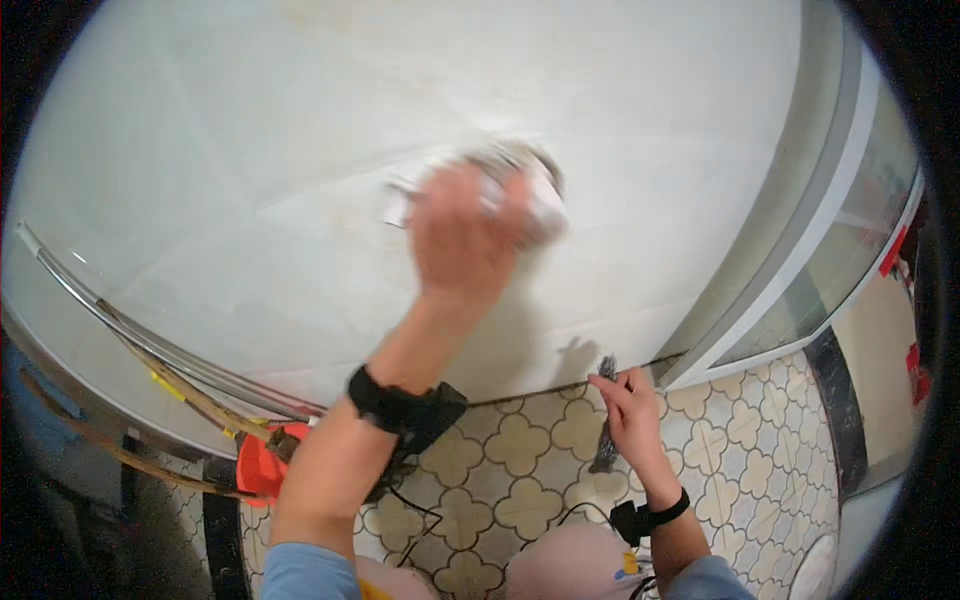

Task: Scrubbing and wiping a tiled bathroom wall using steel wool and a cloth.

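My left hand, blurred by motion, is closed on a crumpled white and grey cloth and presses it against the pale wall. Lower down at the right, my right hand pinches a dark, shiny, narrow object that looks like a crinkled strip. It is held upright near the foot of the wall, above the floor; its kind cannot be made out. Each wrist wears a black strap with a small box.
A metal pole and wooden sticks lean at the left by a red-orange container. On the right stands a glass door with a light frame. The patterned tile floor meets the wall below. Black cables hang near my legs.
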`<action>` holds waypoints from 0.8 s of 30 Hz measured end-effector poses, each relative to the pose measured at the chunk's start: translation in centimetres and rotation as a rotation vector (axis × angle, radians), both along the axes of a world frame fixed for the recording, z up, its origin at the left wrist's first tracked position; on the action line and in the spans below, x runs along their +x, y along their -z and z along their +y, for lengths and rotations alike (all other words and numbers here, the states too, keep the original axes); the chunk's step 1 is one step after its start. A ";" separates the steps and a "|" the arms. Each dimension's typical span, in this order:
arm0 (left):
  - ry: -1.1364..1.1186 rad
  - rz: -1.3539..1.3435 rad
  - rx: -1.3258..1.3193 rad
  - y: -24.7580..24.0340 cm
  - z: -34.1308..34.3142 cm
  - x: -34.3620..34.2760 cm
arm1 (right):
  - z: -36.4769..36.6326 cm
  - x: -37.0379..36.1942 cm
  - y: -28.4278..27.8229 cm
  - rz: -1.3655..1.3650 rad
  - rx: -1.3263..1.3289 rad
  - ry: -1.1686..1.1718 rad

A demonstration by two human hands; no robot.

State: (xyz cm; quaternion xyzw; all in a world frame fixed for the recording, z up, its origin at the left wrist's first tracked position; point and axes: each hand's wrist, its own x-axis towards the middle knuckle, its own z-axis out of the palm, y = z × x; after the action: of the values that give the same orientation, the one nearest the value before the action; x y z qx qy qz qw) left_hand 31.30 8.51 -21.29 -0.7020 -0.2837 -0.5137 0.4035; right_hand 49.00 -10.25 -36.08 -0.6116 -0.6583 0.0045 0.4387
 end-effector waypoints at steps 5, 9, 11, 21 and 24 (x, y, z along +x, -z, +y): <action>0.001 0.446 -0.172 7.6 -3.4 3.9 | -1.6 1.6 -0.2 0.017 -0.029 0.056; 0.142 0.618 -0.338 16.8 -3.5 0.4 | -2.6 2.8 0.2 -0.030 -0.036 0.062; 0.156 0.755 -0.584 21.5 -4.0 -3.2 | -2.7 2.8 0.4 -0.015 -0.037 0.071; 0.235 1.006 -1.051 23.3 -10.3 -11.2 | -4.0 3.7 1.4 -0.004 -0.079 0.103; 0.235 0.919 -1.181 23.5 -11.6 -11.6 | -3.7 2.8 1.2 0.040 -0.059 0.138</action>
State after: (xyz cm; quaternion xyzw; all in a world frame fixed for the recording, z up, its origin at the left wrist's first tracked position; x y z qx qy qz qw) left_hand 19.72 -3.06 -44.77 -0.9706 -0.2383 0.0283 -0.0195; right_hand 51.81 -13.91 -37.29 -0.6681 -0.6051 0.0058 0.4330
